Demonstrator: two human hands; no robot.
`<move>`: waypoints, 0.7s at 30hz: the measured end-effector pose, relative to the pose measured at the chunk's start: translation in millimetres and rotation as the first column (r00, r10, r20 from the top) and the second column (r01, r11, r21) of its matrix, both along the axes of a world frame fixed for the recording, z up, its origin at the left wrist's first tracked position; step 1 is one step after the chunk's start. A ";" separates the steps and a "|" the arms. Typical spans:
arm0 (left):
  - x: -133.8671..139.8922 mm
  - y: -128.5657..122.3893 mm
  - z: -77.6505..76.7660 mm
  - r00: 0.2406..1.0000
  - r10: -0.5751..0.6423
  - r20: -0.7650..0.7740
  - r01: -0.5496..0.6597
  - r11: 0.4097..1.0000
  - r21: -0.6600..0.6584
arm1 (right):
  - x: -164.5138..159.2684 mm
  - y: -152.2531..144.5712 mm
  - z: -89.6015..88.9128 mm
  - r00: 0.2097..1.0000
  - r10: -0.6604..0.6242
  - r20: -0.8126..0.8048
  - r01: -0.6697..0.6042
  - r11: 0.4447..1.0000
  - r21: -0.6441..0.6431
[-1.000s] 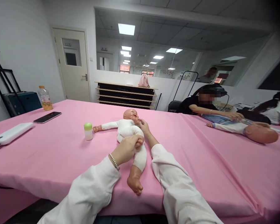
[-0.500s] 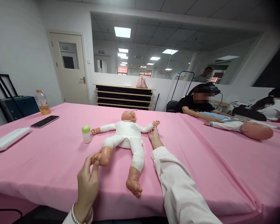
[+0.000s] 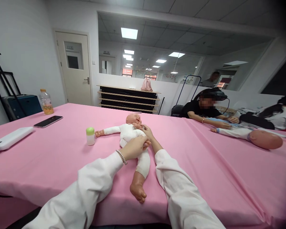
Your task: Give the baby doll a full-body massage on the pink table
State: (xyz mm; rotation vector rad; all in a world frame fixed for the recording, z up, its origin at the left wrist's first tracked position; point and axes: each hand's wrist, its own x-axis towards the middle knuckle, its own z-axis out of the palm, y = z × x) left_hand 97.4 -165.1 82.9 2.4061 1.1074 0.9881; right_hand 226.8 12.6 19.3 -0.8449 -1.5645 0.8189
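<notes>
A baby doll (image 3: 143,163) in a white cloth body lies on its back on the pink-covered table, head away from me. My left hand (image 3: 136,147) is closed around the doll's foot (image 3: 146,144) on my left side, and that leg is bent up across its belly. My right hand (image 3: 149,133) grips the doll's arm (image 3: 138,126) on my right side, folded over its chest. Foot and arm are close together, and my fingers partly hide both. The doll's other leg lies straight toward me, its other arm stretched out to the left.
Left of the doll stands a small jar with a green lid (image 3: 90,136). Farther left are a phone (image 3: 49,121), a white device (image 3: 11,139) and a drink bottle (image 3: 46,101). At right a person in black (image 3: 193,109) handles another doll (image 3: 264,138).
My left hand has carried the doll's foot up and right across its belly. My right hand has folded the doll's outstretched arm inward over its chest.
</notes>
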 end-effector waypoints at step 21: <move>-63.8 -79.0 7.3 0.878 0.321 0.356 -0.350 0.937 0.019 | 9.9 -18.8 7.2 0.878 -0.419 -0.232 0.444 0.894 0.063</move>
